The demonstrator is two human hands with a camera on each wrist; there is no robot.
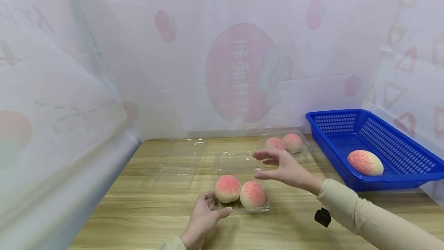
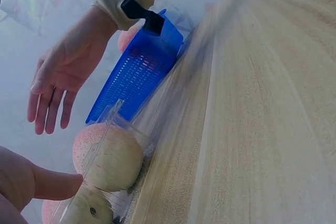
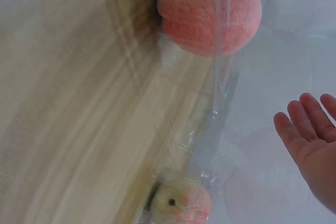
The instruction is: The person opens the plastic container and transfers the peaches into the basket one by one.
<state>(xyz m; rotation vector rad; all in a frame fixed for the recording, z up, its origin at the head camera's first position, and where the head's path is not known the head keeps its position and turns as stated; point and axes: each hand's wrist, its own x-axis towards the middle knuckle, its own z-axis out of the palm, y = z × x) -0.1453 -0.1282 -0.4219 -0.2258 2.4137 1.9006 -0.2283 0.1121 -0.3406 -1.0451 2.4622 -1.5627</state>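
Two pink-and-cream peaches [image 1: 227, 189] [image 1: 252, 195] sit side by side in a clear plastic clamshell box [image 1: 261, 208], whose lid [image 1: 236, 163] lies folded back behind them. My left hand [image 1: 204, 215] grips the box's near left corner, its thumb along the front edge; the left wrist view shows that thumb [image 2: 58, 183] beside the peaches. Above the right side of the lid, my right hand [image 1: 282, 168] hovers with fingers spread and nothing in them. In the right wrist view, its fingers [image 3: 310, 121] look extended and apart from the peach.
At back right, another clear box [image 1: 305, 146] holds two peaches [image 1: 292, 142]. A blue plastic basket [image 1: 333, 165] stands at the right with one peach [image 1: 365, 163] inside. An empty clear box [image 1: 173, 161] lies at the left. Printed sheeting [image 1: 180, 68] walls the wooden table [image 1: 138, 203].
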